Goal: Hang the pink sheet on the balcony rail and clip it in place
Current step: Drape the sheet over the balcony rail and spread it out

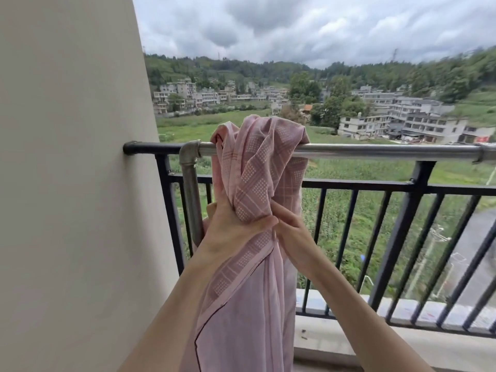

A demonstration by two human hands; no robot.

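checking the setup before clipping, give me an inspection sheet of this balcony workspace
surface: shiny silver metal pipe rail above the black barred railing.
job's things: pink patterned cloth sheet bunched over the pipe near its left elbow, not spread; clips: nothing seen.
clutter: nothing seen.
grippers: left hand grips the hanging sheet; right hand holds it alongside.
cables: nothing seen.
surroundings: beige wall at left; fields, buildings, cloudy sky beyond.

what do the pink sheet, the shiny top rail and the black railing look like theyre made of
Pink sheet: thin woven fabric, probably cotton, matte; it bunches in soft folds and carries a printed dot-and-stripe pattern.
Shiny top rail: bare metal pipe, likely galvanised or stainless steel; silvery glare and a threaded-looking elbow joint.
Black railing: metal bars, apparently painted or powder-coated, with an even black semi-gloss surface.
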